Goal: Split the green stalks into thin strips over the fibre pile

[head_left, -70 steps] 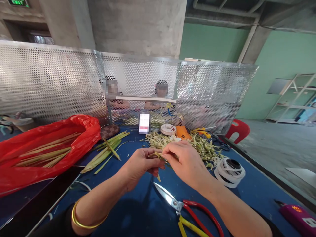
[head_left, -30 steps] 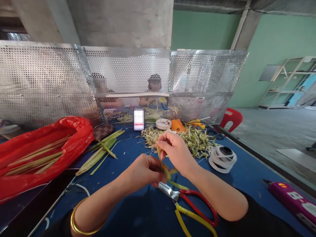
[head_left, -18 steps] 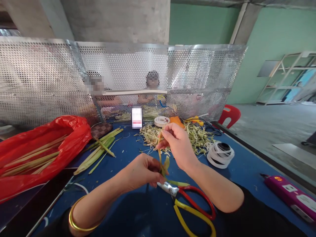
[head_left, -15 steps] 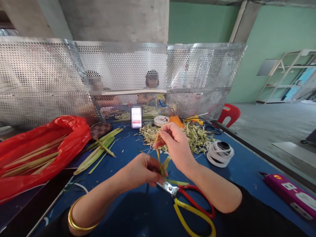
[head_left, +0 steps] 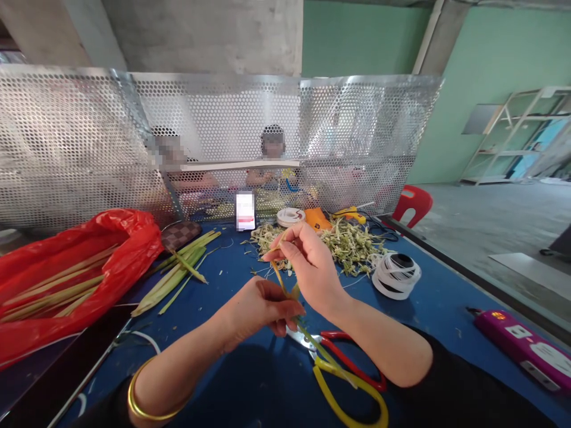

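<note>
Left hand (head_left: pixel 274 309)'s pinching the leaf strip (head_left: pixel 277 274) just past the scissors (head_left: pixel 307 341); right hand (head_left: pixel 314 270)'s gripping its far end, further left than before. Green tail (head_left: pixel 328 355) now crosses the handles, same piece I think; left hand hides the blade tips.

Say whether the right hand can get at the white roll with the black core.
Probably yes: the white roll sits uncovered to the right of the right hand, though that hand is pinching a leaf strip.
</note>
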Demonstrator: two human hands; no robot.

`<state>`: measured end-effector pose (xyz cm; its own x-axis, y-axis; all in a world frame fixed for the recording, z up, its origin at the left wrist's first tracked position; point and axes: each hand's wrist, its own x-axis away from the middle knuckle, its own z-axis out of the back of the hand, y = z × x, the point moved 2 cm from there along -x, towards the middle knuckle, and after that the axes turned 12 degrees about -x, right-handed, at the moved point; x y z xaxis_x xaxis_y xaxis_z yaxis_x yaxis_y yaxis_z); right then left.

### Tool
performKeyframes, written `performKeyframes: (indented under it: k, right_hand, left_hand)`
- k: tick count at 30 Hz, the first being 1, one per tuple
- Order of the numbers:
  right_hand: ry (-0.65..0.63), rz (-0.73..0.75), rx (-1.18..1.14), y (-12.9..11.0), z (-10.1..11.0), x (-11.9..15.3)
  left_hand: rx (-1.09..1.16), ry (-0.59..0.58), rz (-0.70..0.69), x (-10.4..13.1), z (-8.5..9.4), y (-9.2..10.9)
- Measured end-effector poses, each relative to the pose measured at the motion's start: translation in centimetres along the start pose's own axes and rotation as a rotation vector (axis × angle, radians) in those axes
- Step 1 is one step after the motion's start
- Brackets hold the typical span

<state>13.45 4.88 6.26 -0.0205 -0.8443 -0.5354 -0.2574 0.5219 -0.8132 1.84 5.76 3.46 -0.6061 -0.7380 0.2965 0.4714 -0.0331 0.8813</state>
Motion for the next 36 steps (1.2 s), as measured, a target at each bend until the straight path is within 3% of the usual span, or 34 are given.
performKeyframes:
  k: [5,9,11,15,19,22,29,34,36]
  right_hand:
    - [-0.141,-0.033,0.059,-0.4,0.1,-0.3]
    - [0.017,-0.048,0.514,-2.1,2.9,-1.4]
    - [-0.055,-0.181,0.68,-2.2,3.9,-1.8]
    - [-0.218,-0.402,0.556,-1.0,3.4,-1.6]
    - [-0.13,-0.478,0.276,0.4,1.6,-0.9]
    - [-0.017,-0.408,0.212,0.9,1.3,-0.8]
    - [0.128,-0.163,0.364,1.7,2.4,-0.9]
    - [0.05,-0.158,0.512,1.6,2.7,-1.3]
    - [0.061,-0.085,0.611,0.7,3.0,-1.6]
  left_hand:
    - [0.072,0.02,-0.01,0.0,0.1,-0.2]
    - [0.237,0.114,-0.025,0.1,1.1,0.1]
    - [0.288,0.149,-0.058,0.2,1.7,0.3]
    - [0.293,0.159,-0.102,0.4,2.0,0.4]
    - [0.275,0.145,-0.108,0.3,1.7,0.0]
    - [0.282,0.155,-0.102,0.1,1.7,0.0]
    - [0.281,0.192,-0.089,0.2,1.7,0.4]
    - [0.282,0.168,-0.092,0.3,2.0,0.2]
    - [0.325,0.16,-0.093,0.5,2.3,0.2]
